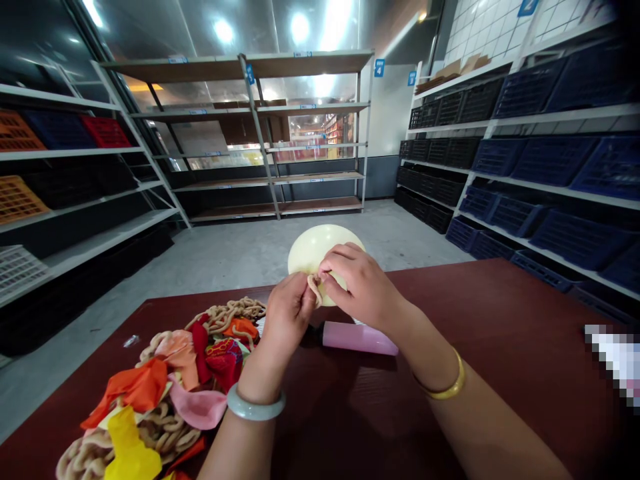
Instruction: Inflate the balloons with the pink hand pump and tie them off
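Observation:
An inflated pale yellow balloon (pixel 314 248) floats just above the dark red table (pixel 500 320), held by its neck. My left hand (pixel 287 313) pinches the stretched balloon neck from the left, fingers closed. From the right, my right hand (pixel 357 283) grips the same neck with closed fingers, pressing against the balloon's lower side. A pink hand pump (pixel 357 337) lies on the table just below both hands.
A heap of flat balloons (pixel 165 393) in orange, red, pink and yellow, mixed with beige cord (pixel 235 312), fills the table's left front. Shelving with crates lines both sides; open concrete floor lies beyond the table. A blurred patch sits at the right edge.

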### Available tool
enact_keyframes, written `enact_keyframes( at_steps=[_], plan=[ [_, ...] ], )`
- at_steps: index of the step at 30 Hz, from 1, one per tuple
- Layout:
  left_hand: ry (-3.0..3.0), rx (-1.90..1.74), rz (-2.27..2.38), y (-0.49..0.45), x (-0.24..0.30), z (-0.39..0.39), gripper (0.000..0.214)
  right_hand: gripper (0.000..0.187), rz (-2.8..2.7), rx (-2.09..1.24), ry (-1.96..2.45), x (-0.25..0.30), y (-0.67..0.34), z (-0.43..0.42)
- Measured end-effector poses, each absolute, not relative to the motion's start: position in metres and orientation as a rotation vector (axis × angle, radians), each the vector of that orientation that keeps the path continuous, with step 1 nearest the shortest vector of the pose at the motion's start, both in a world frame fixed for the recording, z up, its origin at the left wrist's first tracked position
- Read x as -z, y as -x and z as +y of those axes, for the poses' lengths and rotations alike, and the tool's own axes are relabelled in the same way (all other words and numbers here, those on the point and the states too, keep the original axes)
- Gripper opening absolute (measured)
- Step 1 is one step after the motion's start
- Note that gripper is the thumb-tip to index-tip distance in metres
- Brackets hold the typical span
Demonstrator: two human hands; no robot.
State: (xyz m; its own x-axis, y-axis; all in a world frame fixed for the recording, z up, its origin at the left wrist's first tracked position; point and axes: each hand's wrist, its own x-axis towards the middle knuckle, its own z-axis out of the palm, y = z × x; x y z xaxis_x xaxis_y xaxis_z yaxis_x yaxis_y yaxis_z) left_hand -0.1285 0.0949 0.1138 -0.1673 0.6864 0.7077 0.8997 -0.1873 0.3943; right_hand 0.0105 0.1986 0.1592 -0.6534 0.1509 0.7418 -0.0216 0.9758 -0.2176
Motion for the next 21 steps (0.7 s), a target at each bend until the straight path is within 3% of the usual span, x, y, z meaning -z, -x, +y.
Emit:
enact_keyframes(
  at_steps=[8, 15, 21],
  plan=[
    [1.834, 1.057, -1.801, 0.1282, -0.1114, 0.0949, 0.025, 0.010, -2.301, -0.251, 0.203, -0.1557, -0.0104, 0.2015],
    [1.800, 1.158, -1.825, 0.1300, -0.1100, 0.0944, 0.025, 0.013, -2.199, -0.199, 0.007, -0.1555, -0.0064, 0.1958],
    [1.756, 1.164, -1.775, 0.1324, -0.1170, 0.0859, 0.022, 0.011, -2.079, -0.391, -0.042, -0.1518, -0.0034, 0.1960]
  ],
)
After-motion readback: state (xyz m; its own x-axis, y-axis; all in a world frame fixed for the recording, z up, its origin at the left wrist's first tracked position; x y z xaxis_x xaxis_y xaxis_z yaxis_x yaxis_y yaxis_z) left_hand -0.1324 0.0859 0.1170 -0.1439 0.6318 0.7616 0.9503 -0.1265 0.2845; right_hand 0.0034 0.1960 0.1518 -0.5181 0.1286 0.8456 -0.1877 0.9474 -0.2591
